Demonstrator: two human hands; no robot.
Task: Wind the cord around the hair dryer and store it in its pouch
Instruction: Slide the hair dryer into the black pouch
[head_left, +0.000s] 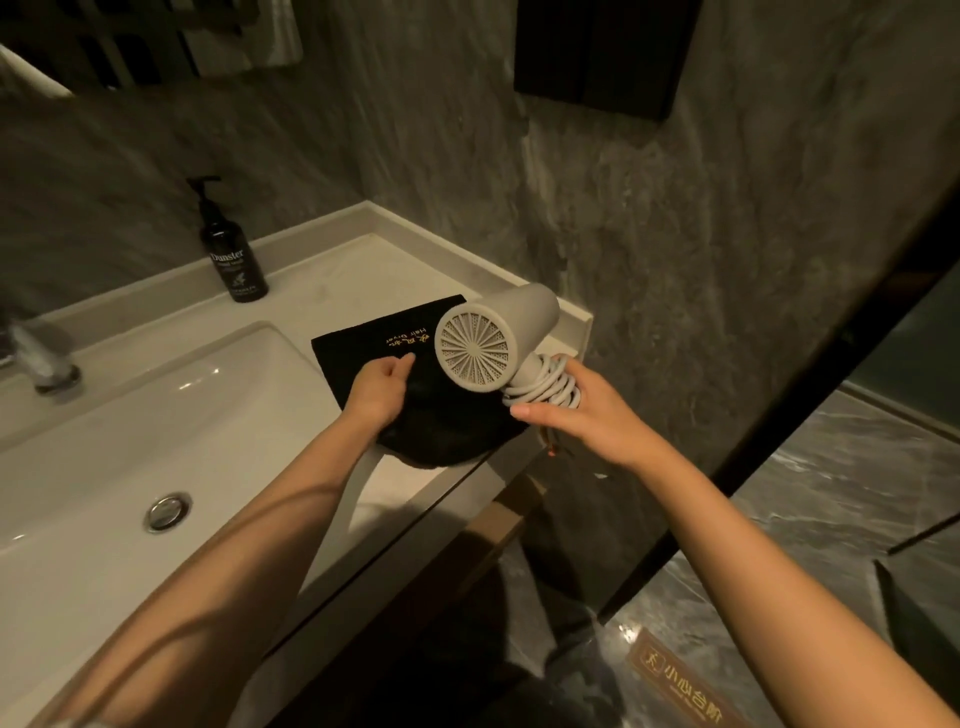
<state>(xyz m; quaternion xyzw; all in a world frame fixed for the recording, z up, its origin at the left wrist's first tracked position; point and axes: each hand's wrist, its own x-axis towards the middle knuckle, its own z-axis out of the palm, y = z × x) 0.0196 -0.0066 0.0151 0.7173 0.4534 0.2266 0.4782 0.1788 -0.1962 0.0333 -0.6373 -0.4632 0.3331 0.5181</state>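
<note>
Black fabric of the pouch (395, 364) lies flat on the counter (332, 270), pinched near its open edge by the left hand (376, 387). At its three o'clock side the hair dryer (488, 343) is held above the counter edge by the right hand (582, 410), fingers curled round the handle with the cord (545, 387) already coiled on it. Loops could be shed if the mouth is not opened wide enough, or the coil snagged on its rim.

One hair dryer (493, 340), one black pouch (415, 374), one pump bottle (234, 254), one sink (130, 441), one faucet (44, 358), two hands
</note>
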